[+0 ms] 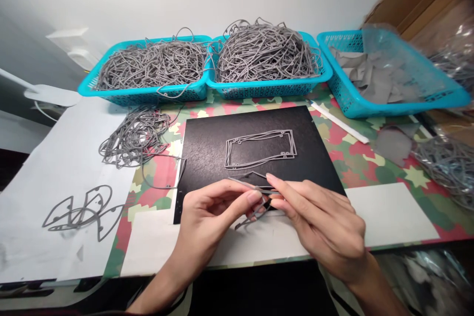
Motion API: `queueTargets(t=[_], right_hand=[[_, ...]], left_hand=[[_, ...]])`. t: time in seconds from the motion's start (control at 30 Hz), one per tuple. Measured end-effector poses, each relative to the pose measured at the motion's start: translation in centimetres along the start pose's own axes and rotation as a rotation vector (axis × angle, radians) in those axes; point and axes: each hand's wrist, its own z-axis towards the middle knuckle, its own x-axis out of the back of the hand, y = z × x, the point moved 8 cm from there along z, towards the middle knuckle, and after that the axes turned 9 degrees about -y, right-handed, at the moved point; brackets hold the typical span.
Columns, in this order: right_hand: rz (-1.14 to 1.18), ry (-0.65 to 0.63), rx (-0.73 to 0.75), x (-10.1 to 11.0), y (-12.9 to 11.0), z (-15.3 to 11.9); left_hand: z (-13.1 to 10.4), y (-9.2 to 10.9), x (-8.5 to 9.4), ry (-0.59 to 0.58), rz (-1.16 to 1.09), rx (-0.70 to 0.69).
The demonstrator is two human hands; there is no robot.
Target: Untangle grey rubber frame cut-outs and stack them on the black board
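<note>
Both hands (209, 212) (324, 222) pinching thin gray strips (269, 191), outline partly hidden, forearms (163, 281) cut off below

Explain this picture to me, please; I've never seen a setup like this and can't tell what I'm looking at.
There is no machine here: a person works with two bare hands. The single picture comes from a camera worn on the head, looking forward and down.

The left hand and right hand hold a thin grey piece between their fingertips; its full shape is partly hidden by the fingers. Just beyond, thin grey frames lie on a black board.

To the left are a tangled grey heap and, on white paper, a few loose grey loops. Behind stand three blue baskets: two piled with similar grey strips, the right one holding flat grey scraps.
</note>
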Motion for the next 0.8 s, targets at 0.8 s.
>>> queueTargets(t=[0.8], right_hand=[[-0.1,-0.005,0.036,-0.3,-0.38,-0.08]], left_hand=[[-0.01,0.42,-0.22,-0.01,0.001,-0.021]])
